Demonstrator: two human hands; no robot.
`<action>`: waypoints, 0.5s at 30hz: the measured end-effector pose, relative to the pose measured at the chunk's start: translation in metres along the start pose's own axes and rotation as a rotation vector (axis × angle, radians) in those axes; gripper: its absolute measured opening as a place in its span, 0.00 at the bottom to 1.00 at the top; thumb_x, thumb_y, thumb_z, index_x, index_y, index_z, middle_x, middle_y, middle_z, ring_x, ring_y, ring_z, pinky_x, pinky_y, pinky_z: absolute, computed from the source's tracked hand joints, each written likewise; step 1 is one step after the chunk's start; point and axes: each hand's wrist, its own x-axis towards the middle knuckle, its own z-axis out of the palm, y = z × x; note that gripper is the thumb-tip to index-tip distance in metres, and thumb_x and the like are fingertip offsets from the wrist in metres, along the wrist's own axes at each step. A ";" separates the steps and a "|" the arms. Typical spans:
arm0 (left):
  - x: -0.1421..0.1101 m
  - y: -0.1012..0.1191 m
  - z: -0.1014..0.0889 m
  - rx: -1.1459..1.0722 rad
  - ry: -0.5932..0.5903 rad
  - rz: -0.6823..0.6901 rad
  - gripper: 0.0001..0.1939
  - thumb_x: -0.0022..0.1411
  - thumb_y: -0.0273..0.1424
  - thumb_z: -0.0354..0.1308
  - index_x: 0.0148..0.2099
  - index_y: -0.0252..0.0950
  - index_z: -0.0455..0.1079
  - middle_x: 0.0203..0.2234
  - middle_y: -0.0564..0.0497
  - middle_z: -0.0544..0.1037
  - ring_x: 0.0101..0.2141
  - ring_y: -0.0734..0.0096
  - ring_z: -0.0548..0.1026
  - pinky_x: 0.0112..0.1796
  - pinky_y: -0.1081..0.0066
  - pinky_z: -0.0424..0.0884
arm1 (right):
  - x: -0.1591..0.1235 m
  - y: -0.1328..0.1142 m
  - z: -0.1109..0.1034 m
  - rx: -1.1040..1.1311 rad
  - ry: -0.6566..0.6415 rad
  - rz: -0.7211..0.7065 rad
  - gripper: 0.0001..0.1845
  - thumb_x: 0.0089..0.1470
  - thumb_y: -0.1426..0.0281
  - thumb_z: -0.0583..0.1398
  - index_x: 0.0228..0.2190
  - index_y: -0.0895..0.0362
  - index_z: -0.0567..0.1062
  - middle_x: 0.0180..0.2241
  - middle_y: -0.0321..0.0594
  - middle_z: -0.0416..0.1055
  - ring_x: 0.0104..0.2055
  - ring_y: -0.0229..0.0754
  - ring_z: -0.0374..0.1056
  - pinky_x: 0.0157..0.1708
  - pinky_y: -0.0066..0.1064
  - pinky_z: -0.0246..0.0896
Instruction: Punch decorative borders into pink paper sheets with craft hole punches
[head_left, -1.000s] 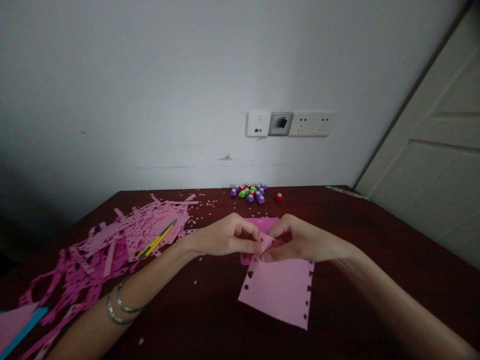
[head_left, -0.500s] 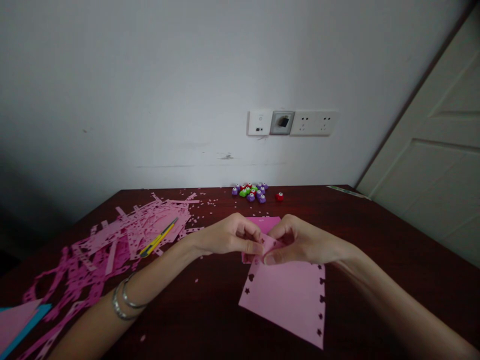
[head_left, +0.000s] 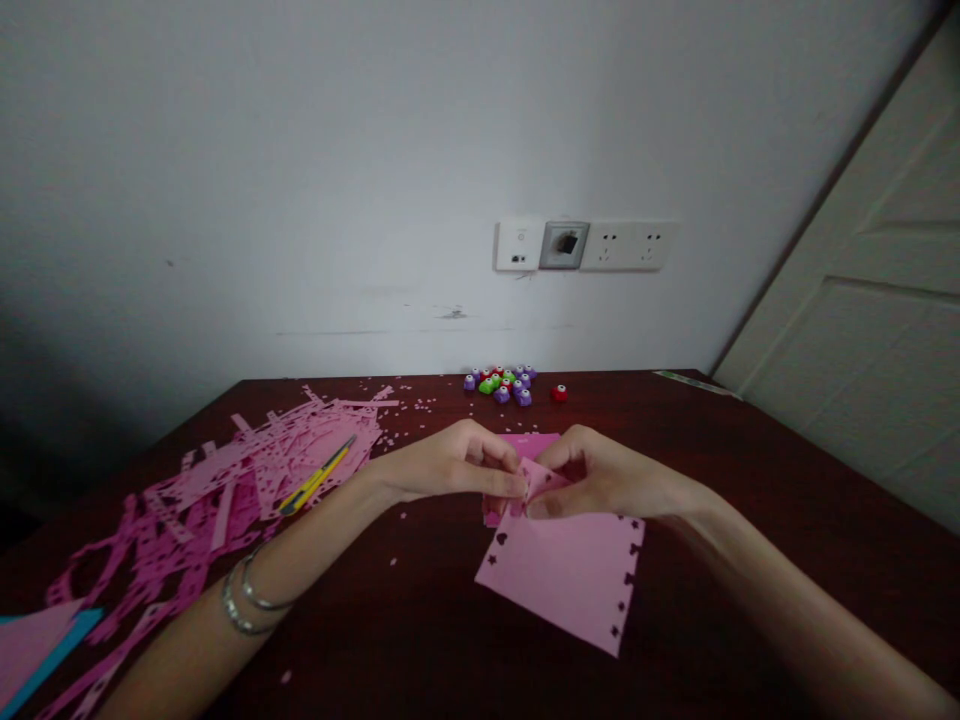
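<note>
A sheet of pink paper hangs tilted between my two hands, with heart, star and other shapes punched along its side edges. My left hand pinches its upper left corner between thumb and fingers. On the other side, my right hand grips the same folded-over top part, thumb in front. The two thumbs almost meet at the fold, and the fingers behind it are partly hidden. Beneath the hands lies a darker pink stack of paper, mostly covered by them.
Pink paper strips pile up at the left, with a yellow utility knife on top. Several small craft punches stand near the wall, one red punch apart. Pink and blue sheets lie at the lower left.
The lower edge of the pink paper has swung up and a little to the left. Both hands keep their pinch and have shifted only slightly.
</note>
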 end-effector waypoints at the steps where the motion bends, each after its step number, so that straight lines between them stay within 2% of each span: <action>1: -0.001 0.001 -0.001 0.032 0.020 0.000 0.09 0.53 0.33 0.61 0.30 0.31 0.72 0.21 0.53 0.73 0.22 0.81 0.68 0.25 0.77 0.63 | 0.000 0.001 -0.001 -0.003 0.011 0.014 0.14 0.45 0.62 0.64 0.28 0.61 0.78 0.16 0.30 0.60 0.17 0.27 0.50 0.15 0.20 0.43; 5: -0.003 0.004 -0.006 0.168 0.038 -0.023 0.10 0.52 0.35 0.62 0.33 0.32 0.73 0.22 0.53 0.73 0.23 0.80 0.68 0.26 0.77 0.62 | -0.001 0.003 -0.004 0.023 0.064 0.090 0.16 0.45 0.61 0.63 0.28 0.62 0.78 0.18 0.32 0.65 0.17 0.28 0.56 0.15 0.20 0.49; 9: -0.002 0.001 -0.008 0.244 0.048 -0.020 0.10 0.51 0.36 0.62 0.31 0.32 0.73 0.21 0.54 0.72 0.23 0.80 0.67 0.26 0.77 0.61 | -0.002 0.003 -0.005 0.056 0.115 0.116 0.15 0.44 0.61 0.63 0.29 0.61 0.78 0.18 0.33 0.67 0.17 0.29 0.58 0.16 0.21 0.52; 15: 0.000 -0.002 -0.006 0.233 0.053 -0.006 0.11 0.52 0.36 0.61 0.29 0.32 0.73 0.21 0.53 0.72 0.24 0.80 0.67 0.26 0.77 0.62 | 0.001 0.005 -0.005 0.099 0.060 0.095 0.13 0.40 0.64 0.66 0.29 0.60 0.79 0.22 0.36 0.72 0.21 0.31 0.62 0.20 0.21 0.57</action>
